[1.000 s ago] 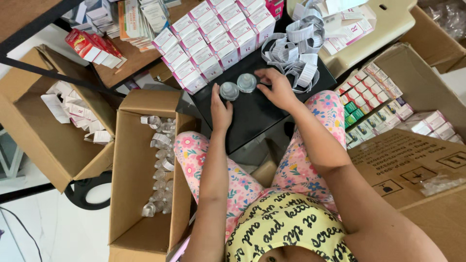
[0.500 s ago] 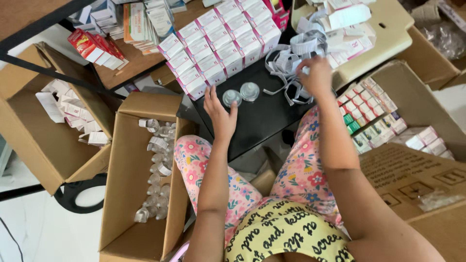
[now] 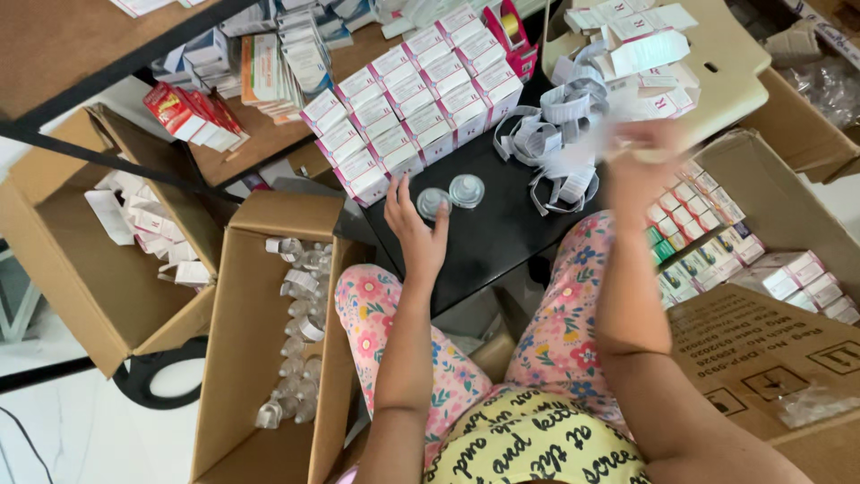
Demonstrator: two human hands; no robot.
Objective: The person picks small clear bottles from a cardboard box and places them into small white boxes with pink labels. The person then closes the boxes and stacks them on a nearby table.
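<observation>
A: Take the black board [image 3: 484,224] as the landmark. How much room is on it?

B: Its near half is bare. The far-left edge is lined with white-and-pink cartons [image 3: 414,99], and a heap of paper strips [image 3: 555,134] spills over the far-right edge.

A: And the small things in the middle?

B: Two round clear bottles [image 3: 451,195], side by side and touching, just short of the cartons.

A: Where are the hands?

B: The left hand [image 3: 417,231] lies on the board just nearer than the bottles, fingers spread wide, tips at the left bottle, holding nothing. The right hand [image 3: 640,166] is raised past the board's right edge and blurred; it seems to pinch a paper strip [image 3: 587,161], but I cannot tell the grip for sure.

A: Beyond the edges?

B: Left of the board stand two open cardboard boxes: the nearer one [image 3: 260,358] holds many clear bottles, too heaped to count, and the farther one [image 3: 81,242] holds folded white cartons. Right of the board, another box [image 3: 788,206] holds rows of small packs.
</observation>
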